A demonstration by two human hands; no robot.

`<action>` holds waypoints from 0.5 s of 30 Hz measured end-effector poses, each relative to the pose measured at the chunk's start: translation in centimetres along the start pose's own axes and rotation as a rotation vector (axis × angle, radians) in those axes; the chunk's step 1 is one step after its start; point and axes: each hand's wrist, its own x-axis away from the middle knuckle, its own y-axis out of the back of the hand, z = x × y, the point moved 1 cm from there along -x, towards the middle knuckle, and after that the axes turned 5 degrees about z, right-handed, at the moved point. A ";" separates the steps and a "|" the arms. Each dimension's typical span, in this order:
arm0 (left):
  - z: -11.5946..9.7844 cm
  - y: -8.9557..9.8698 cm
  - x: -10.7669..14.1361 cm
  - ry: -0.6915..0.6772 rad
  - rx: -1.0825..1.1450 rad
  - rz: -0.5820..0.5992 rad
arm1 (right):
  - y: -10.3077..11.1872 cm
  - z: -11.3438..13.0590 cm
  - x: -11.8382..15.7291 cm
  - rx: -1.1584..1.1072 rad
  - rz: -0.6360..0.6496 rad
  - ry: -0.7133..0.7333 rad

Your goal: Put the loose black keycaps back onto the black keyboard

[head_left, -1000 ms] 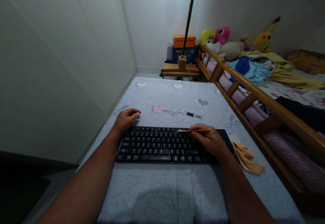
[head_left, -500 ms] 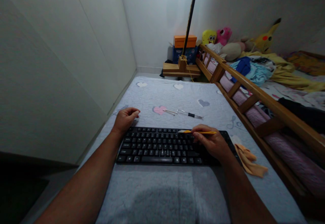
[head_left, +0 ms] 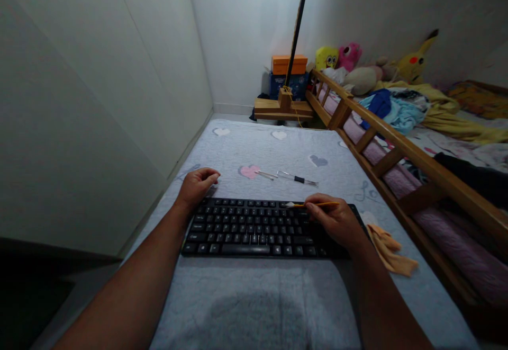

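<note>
A black keyboard (head_left: 246, 228) lies crosswise on the quilted cover in front of me. In my right hand (head_left: 331, 217) is a thin paintbrush (head_left: 297, 205) with a yellow-orange handle and pale bristles, pinched between thumb and fingers. Its bristle tip is over the top row of keys, right of the middle; whether it touches them I cannot tell. My left hand (head_left: 198, 183) rests at the keyboard's far left corner, fingers curled in, with nothing visible in them. Beyond the keyboard lie cotton swabs (head_left: 265, 175) and a thin metal tool with a black grip (head_left: 299, 179).
An orange-tan cloth (head_left: 391, 249) lies crumpled right of the keyboard. A wooden bed rail (head_left: 397, 133) runs along the right side, with clothes and plush toys behind it. White cabinet doors (head_left: 99, 85) stand at left. A wooden stand (head_left: 283, 107) with a black pole is at the back.
My right hand and the paintbrush have shifted slightly to the right along the top row of keys. My left hand has stayed almost where it was.
</note>
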 end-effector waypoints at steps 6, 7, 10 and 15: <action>0.3 0.0 -0.1 -0.007 0.007 0.006 | 0.9 0.1 0.3 -0.013 -0.070 -0.015; 0.3 0.0 -0.1 -0.007 0.009 0.005 | 0.7 0.2 0.3 -0.036 -0.070 -0.012; 0.2 -0.1 -0.1 -0.005 0.014 0.003 | -0.5 0.4 0.3 -0.110 -0.020 -0.001; 0.1 -0.1 0.0 0.001 0.020 0.005 | -2.1 -0.4 0.2 -0.095 0.032 -0.003</action>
